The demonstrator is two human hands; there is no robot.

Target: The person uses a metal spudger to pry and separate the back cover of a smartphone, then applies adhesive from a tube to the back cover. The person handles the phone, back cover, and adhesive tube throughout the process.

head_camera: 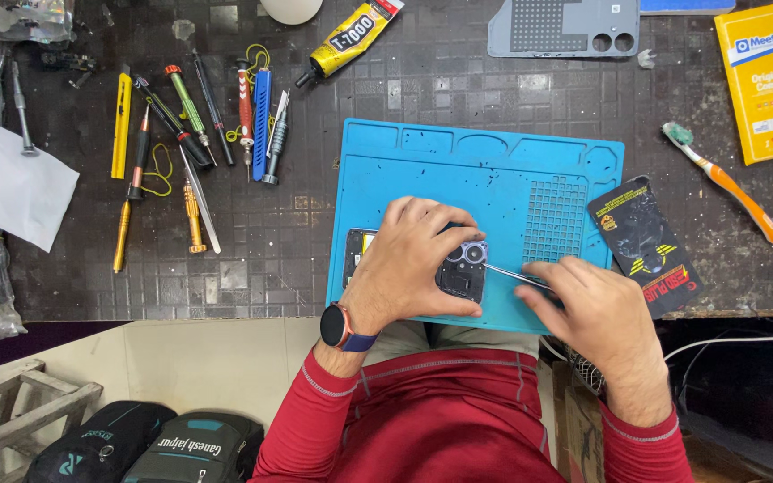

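Observation:
A dark opened phone [460, 268] lies back-side up on the blue silicone work mat [494, 170], its camera cluster showing. My left hand [413, 259] lies over the phone and grips it, a watch on the wrist. My right hand [583, 309] is just to the right, pinching thin metal tweezers [507, 271] whose tip touches the phone beside the camera cluster. Much of the phone is hidden under my left hand.
Several screwdrivers, tweezers and a yellow cutter [121, 125] lie at the left. A glue tube [346, 40], a grey phone back cover [565, 27], a yellow box [767, 80], an orange toothbrush [726, 183] and a black pouch [644, 243] ring the mat. White paper [11, 188] sits far left.

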